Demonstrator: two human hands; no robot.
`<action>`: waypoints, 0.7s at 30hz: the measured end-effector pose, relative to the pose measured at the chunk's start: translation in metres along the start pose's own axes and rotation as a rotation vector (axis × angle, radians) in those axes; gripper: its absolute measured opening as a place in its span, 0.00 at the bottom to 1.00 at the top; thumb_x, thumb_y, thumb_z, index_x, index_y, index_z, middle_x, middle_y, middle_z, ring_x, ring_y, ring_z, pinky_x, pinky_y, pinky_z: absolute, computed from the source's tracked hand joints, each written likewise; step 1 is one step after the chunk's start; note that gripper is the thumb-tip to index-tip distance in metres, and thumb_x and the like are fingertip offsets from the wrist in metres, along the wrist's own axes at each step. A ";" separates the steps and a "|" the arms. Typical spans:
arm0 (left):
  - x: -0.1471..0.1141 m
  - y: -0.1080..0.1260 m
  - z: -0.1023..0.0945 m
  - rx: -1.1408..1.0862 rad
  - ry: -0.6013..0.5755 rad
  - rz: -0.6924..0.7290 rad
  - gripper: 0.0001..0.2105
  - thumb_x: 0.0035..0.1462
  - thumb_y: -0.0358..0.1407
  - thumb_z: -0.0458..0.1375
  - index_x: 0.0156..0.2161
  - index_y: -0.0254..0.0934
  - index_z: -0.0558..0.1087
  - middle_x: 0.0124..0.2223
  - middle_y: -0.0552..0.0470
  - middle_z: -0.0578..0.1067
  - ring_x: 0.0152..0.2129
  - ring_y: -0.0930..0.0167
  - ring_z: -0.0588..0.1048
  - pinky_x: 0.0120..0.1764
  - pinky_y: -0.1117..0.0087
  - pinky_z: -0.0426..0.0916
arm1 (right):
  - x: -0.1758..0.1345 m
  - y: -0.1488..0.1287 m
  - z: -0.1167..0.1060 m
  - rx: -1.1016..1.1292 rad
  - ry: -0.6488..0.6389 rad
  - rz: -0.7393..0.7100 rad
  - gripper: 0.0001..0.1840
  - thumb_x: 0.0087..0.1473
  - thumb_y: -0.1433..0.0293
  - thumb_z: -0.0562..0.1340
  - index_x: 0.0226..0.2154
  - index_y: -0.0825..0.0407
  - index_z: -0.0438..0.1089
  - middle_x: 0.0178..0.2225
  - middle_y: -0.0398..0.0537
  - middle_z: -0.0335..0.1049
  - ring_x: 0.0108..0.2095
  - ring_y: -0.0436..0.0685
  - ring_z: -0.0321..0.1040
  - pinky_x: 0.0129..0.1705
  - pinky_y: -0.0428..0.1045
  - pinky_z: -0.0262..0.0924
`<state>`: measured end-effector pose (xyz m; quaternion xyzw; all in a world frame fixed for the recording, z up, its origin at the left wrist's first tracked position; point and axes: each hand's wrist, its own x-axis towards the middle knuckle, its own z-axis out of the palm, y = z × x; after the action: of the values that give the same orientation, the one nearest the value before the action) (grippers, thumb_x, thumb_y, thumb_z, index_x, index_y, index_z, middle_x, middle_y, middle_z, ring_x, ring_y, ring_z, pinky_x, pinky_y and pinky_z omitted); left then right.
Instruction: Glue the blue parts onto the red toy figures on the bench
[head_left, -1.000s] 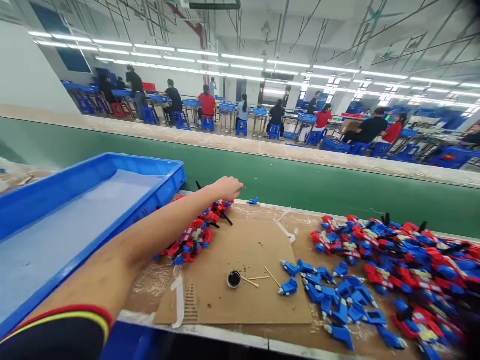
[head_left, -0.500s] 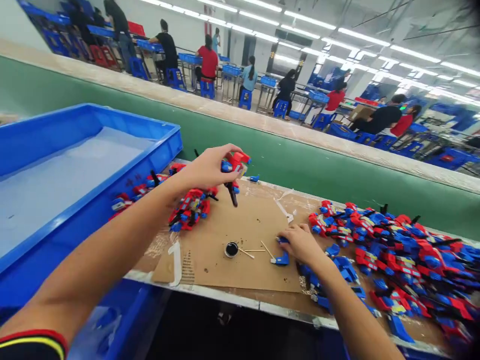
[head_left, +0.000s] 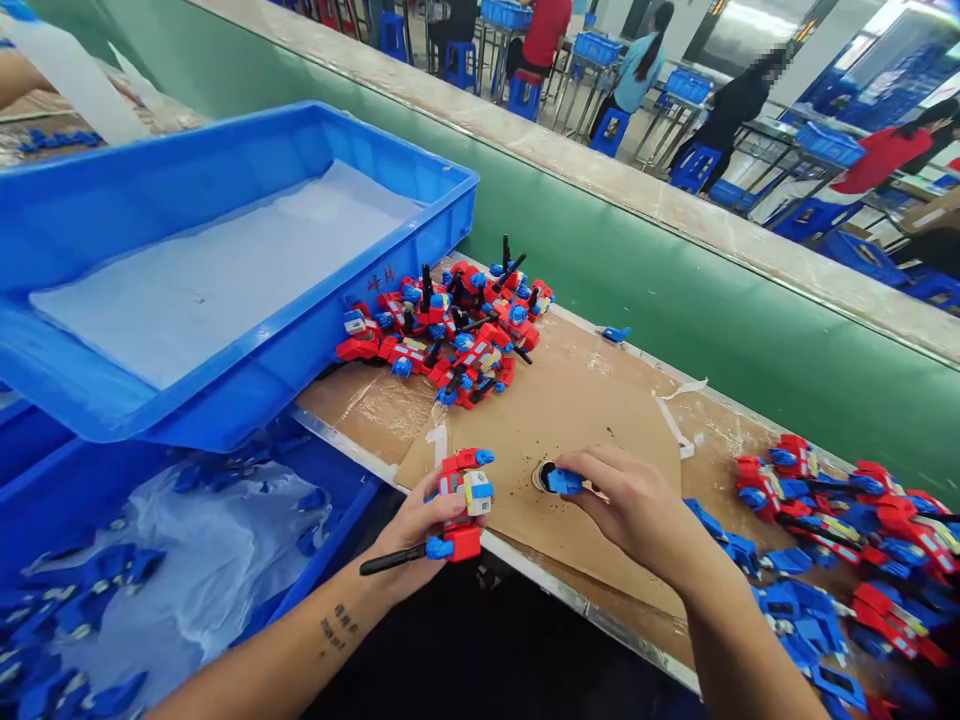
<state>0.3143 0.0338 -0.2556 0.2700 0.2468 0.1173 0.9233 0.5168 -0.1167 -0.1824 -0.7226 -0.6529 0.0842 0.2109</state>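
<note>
My left hand [head_left: 416, 525], near the table's front edge, is closed around a red and blue toy robot torso [head_left: 474, 492] with a black gun in its fist. My right hand [head_left: 634, 500] pinches a blue toy part [head_left: 564, 482] at the rim of a small pot [head_left: 541, 474] with dark contents. Whether the part touches the liquid is hidden. The pot stands on a cardboard sheet [head_left: 600, 400]. Behind it lies a pile of similar toy torsos [head_left: 465, 340]. Loose blue parts [head_left: 806, 620] lie to the right of my right hand.
A large blue tray [head_left: 285, 350] lined with white sheeting stands at the left. Below it, a blue bin [head_left: 330, 545] holds blue parts. More torsos [head_left: 847, 520] are heaped at the right. A green barrier [head_left: 660, 290] runs behind the table; people sit beyond it.
My left hand has brought the toy torso from above the table's back down to the front edge. My right hand has lifted a blue part to the pot. The view has swung left.
</note>
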 end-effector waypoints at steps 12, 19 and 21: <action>0.007 -0.009 -0.008 -0.204 -0.113 -0.060 0.18 0.45 0.36 0.72 0.43 0.36 0.78 0.34 0.51 0.76 0.28 0.73 0.76 0.33 0.76 0.72 | -0.003 0.032 0.014 0.489 0.060 0.330 0.11 0.56 0.67 0.70 0.42 0.47 0.73 0.36 0.44 0.74 0.34 0.53 0.71 0.37 0.47 0.65; 0.010 -0.012 0.007 -0.210 -0.177 -0.121 0.20 0.44 0.40 0.74 0.43 0.36 0.79 0.32 0.49 0.77 0.26 0.73 0.77 0.30 0.78 0.71 | -0.032 -0.027 0.053 1.073 0.827 0.342 0.17 0.52 0.63 0.73 0.44 0.44 0.72 0.36 0.46 0.72 0.38 0.53 0.72 0.38 0.45 0.70; 0.008 -0.012 0.016 -0.204 -0.202 -0.145 0.20 0.46 0.39 0.73 0.44 0.36 0.79 0.32 0.49 0.77 0.27 0.73 0.77 0.32 0.77 0.71 | -0.032 -0.048 0.068 1.126 0.864 0.317 0.16 0.56 0.63 0.71 0.47 0.44 0.72 0.37 0.46 0.71 0.42 0.55 0.73 0.44 0.49 0.71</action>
<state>0.3303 0.0196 -0.2541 0.1668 0.1582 0.0468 0.9721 0.4423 -0.1323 -0.2285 -0.5594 -0.2565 0.1442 0.7749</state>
